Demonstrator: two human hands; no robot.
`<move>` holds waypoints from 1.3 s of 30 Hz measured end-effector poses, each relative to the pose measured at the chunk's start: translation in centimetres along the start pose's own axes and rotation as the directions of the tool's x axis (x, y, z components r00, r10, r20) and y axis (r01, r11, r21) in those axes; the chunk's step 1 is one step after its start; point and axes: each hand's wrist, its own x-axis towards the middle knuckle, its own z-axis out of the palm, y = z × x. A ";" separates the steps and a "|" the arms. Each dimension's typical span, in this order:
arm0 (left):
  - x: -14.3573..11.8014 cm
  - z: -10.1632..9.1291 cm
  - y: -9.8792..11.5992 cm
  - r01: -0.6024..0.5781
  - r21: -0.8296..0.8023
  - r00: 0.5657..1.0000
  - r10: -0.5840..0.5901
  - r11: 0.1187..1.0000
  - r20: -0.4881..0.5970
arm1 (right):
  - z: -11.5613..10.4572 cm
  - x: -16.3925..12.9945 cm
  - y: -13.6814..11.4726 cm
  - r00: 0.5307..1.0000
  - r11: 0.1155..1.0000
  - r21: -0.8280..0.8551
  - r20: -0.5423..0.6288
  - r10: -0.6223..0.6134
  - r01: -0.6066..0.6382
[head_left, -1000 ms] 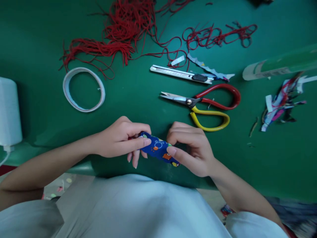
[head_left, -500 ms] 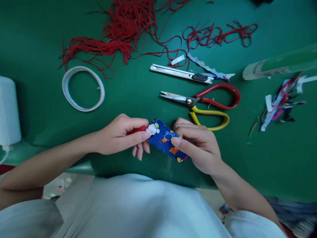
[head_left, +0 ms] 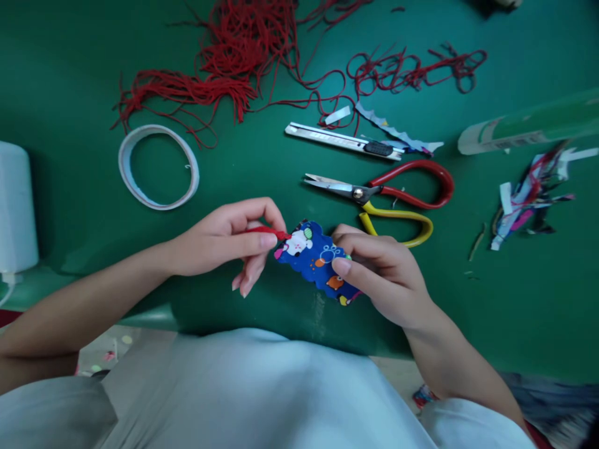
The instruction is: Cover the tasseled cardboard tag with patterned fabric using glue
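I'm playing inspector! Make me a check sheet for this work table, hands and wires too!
Surface: green tabletop, pale smudge by the near edge.
Job's things: blue patterned piece with scalloped edges; red cord at its left end.
Clutter: heap of red strands, white ring, box cutter, scissors with blades slightly apart, bottle, scraps.
Hands: left hand pinches red cord; right hand grips blue patterned piece.
Cables: white cable at white block, far left.
Surroundings: pale shirt at the bottom; blurred bluish stuff, lower right.
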 end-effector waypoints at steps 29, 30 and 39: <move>0.0 0.5 -0.3 -0.297 0.819 0.869 0.494 0.491 0.019 | 1.4 0.1 0.6 0.977 0.930 -0.304 0.011 -0.213 0.206; 0.0 0.5 -0.3 -0.293 0.813 0.871 0.491 0.503 0.011 | 1.4 0.1 0.6 0.975 0.928 -0.305 0.010 -0.221 0.214; 0.7 -0.2 -1.1 -0.363 0.442 0.904 0.426 0.820 -0.048 | 2.2 0.1 1.4 0.939 0.773 -0.578 -0.035 -0.341 0.260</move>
